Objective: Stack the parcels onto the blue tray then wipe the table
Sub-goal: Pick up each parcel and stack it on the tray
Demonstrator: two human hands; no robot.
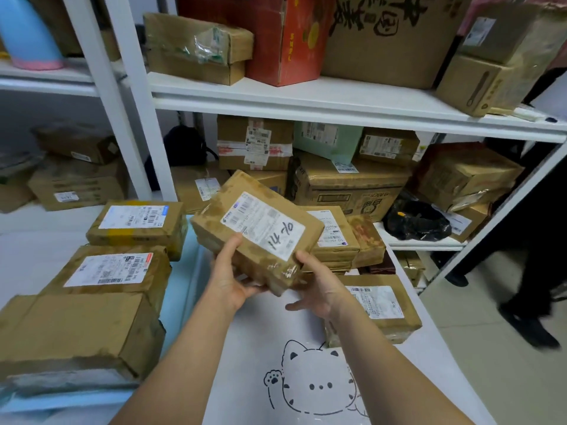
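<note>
A brown parcel point(254, 225) with a white label marked by hand is held tilted above the table between both hands. My left hand point(228, 277) grips its near left edge, thumb on top. My right hand point(319, 286) holds the near right corner from below. Three brown parcels point(113, 271) lie in a row on the light blue tray point(181, 280) at the left. More parcels point(337, 237) lie on the table at the right, one of them point(386, 305) just beyond my right wrist.
The table carries a white cloth with a cat drawing point(313, 384). White shelves point(306, 96) behind hold many boxes and a black bag point(417, 222). A person's dark legs and shoes point(527, 326) stand on the tiled floor at the right.
</note>
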